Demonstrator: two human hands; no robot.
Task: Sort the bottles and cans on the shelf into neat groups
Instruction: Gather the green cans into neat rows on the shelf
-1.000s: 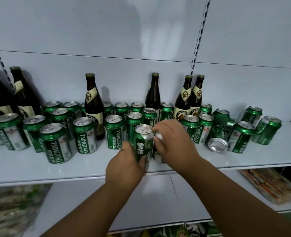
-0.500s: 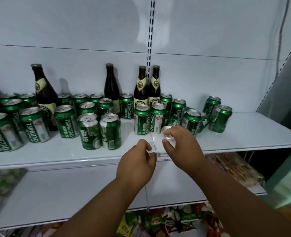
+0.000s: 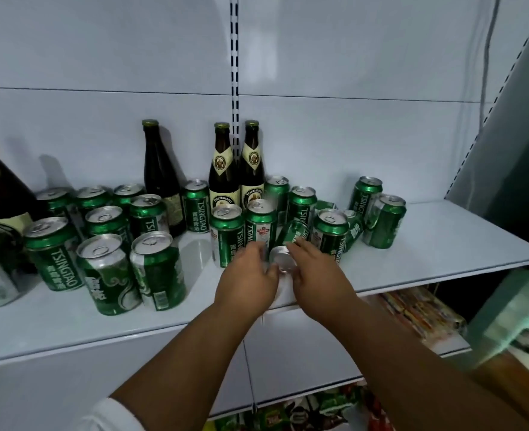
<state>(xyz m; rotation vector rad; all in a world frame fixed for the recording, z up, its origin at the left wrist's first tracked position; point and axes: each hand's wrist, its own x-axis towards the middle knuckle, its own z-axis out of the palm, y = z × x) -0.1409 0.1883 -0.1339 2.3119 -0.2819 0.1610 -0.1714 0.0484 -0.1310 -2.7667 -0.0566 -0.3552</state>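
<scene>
Two hands, left (image 3: 247, 276) and right (image 3: 316, 275), cup a tipped can (image 3: 289, 244) on the white shelf (image 3: 428, 244); upright cans crowd behind it, two labelled bottles (image 3: 236, 169) farther back.

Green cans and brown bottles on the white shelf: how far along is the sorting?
Barely started. Two labelled brown glass bottles stand paired at the back, yet green cans still surround the lone dark bottle. In hand: both hands, left and right, reach the toppled green can. Left: tilted cans far right, grouping everything.
</scene>
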